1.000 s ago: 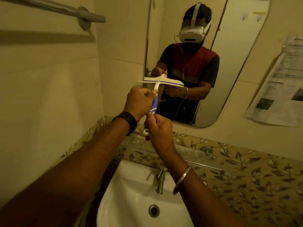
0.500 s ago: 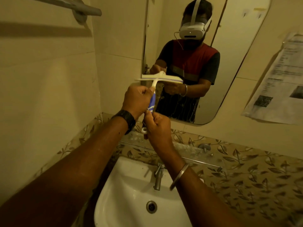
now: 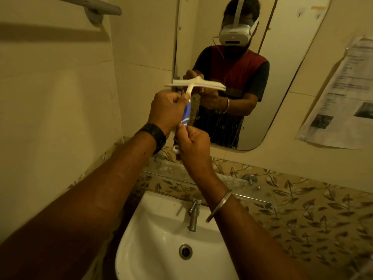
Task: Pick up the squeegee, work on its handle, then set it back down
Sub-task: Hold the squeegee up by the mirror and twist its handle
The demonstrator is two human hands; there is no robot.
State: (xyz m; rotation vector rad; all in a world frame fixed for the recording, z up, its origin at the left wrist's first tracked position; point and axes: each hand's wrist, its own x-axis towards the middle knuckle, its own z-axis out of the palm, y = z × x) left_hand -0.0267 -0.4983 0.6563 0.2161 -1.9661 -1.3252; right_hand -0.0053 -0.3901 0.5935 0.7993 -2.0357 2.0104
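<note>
The squeegee [image 3: 194, 84] is held upright in front of the mirror, its cream blade bar level at the top and its blue and white handle [image 3: 186, 116] running down between my hands. My left hand [image 3: 166, 112], with a black watch on the wrist, grips the upper handle just under the neck. My right hand [image 3: 192, 143], with a metal bangle on the forearm, is closed around the lower handle. A white loop at the handle's end [image 3: 176, 148] sticks out beside the right hand's knuckles.
A white washbasin [image 3: 145, 245] with a steel tap [image 3: 193, 216] sits directly below my arms. A narrow ledge [image 3: 232, 180] runs under the wall mirror [image 3: 282, 77]. A grey towel rail [image 3: 101, 7] is high on the left wall; a paper sheet [image 3: 343, 93] hangs at right.
Both hands keep their hold on the handle with small shifts of the fingers. The squeegee stays upright at about the same height.
</note>
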